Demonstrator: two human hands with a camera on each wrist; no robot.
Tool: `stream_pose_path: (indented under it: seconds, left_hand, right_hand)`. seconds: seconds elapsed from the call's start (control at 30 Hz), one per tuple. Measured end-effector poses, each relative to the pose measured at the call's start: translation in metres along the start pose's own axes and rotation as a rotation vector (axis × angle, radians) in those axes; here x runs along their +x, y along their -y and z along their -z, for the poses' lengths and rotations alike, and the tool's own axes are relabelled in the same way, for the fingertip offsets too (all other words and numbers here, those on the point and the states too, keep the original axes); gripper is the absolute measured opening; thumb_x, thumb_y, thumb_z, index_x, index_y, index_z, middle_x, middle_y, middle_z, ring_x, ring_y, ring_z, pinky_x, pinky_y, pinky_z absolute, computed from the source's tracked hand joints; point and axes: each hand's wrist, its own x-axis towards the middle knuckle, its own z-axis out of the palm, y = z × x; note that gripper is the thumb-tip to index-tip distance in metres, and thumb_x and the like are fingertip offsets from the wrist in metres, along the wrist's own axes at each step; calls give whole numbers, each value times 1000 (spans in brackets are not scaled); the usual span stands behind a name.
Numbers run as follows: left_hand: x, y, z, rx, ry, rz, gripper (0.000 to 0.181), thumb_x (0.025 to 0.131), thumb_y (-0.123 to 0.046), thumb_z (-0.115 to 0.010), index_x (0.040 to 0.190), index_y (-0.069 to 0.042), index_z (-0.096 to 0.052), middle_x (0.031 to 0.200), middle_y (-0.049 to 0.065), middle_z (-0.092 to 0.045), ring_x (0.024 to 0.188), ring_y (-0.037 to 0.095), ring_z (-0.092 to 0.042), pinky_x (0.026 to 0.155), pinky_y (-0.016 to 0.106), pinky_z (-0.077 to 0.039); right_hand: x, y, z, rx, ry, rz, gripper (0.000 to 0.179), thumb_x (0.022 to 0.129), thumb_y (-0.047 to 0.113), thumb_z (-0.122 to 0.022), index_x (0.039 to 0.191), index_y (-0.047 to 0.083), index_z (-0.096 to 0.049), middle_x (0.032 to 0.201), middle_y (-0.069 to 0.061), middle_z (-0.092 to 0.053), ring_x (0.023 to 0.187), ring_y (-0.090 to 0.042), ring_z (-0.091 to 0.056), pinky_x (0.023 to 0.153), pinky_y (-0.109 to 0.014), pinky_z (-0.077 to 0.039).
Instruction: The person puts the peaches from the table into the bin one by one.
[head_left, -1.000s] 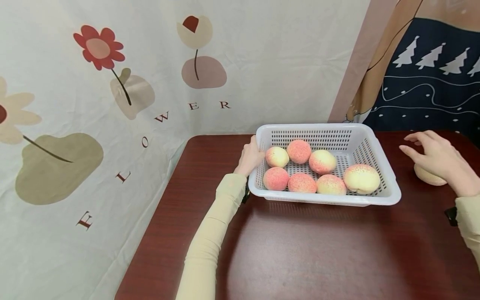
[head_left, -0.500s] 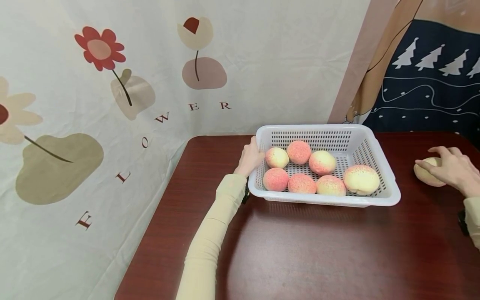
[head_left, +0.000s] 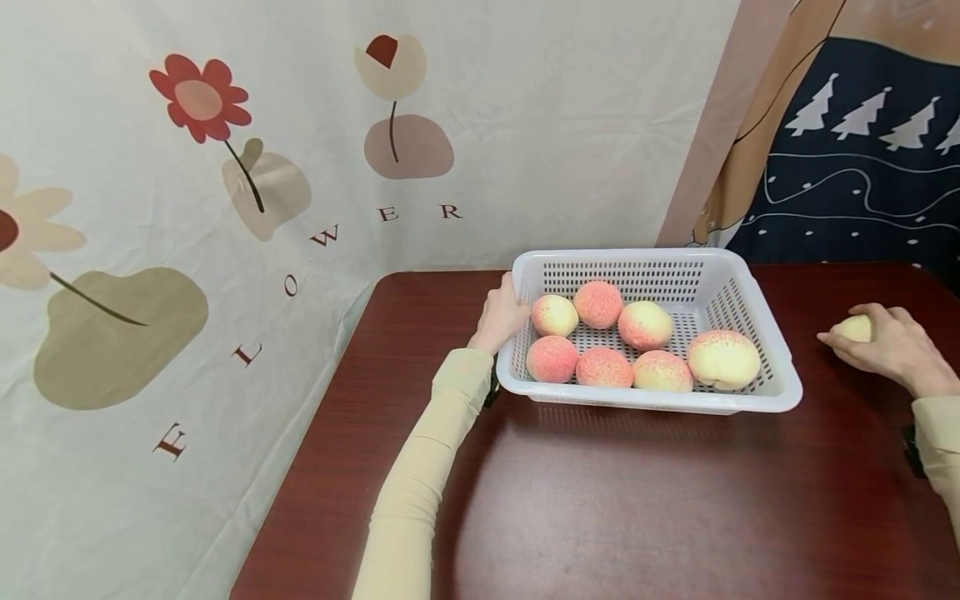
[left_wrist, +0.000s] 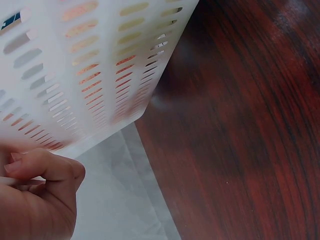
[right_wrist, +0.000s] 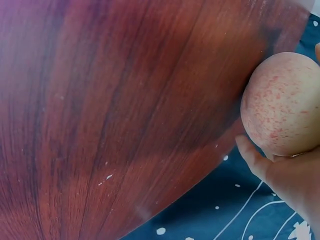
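My left hand (head_left: 501, 317) grips the left rim of a white plastic basket (head_left: 648, 402), its fingers curled over the edge. The left wrist view shows those fingers (left_wrist: 47, 167) against the slotted wall. Several pink and yellow peaches lie in the basket; the largest peach (head_left: 723, 360) is at its right end. Off to the right of the basket, my right hand (head_left: 892, 348) holds a pale yellow peach (head_left: 857, 327) between thumb and fingers, covering much of it. Seen from the right wrist, this peach (right_wrist: 282, 105) has red speckles and sits close by the tabletop.
The basket stands on a dark red-brown wooden table (head_left: 615, 500) near its back edge. A white cloth with printed flowers (head_left: 330, 125) hangs behind and to the left. At the back right hangs a dark blue cloth (head_left: 847, 200) with white trees.
My right hand has come down onto the pale peach and closed its fingers round it. The left hand and the basket stay where they were.
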Motion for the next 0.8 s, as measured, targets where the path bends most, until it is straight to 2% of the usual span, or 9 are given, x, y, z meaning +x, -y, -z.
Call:
stream_pose_path:
  seconds: [0.37,0.6,0.8]
  left_hand:
    - [0,-1,0,3,-4,2,52,89,-12,-49,139,-11,-34,107,18,-63,80,27,-68,57,32,-51]
    - [0,1,-1,-16,0,-1,52,90,-12,-48,140,-12,-32,107,18,-63,80,27,-68,55,30,-50]
    - [0,1,-1,-3,-1,1,54,90,-12,-49,141,-12,-31,108,18,-63,80,27,-67,56,31,-50]
  right_hand:
    - [2,3,-1,15,39,-73,71,89,39,-55,128,-13,-27,123,-43,-19,95,-52,-31,73,-63,-39]
    - [8,8,2,31,-1,-16,69,89,40,-54,127,-14,-30,120,-41,-24,94,-51,-33,71,-60,-39]
    - [15,33,16,63,-58,46,67,89,41,-53,127,-11,-34,124,-40,-26,97,-50,-33,69,-58,-37]
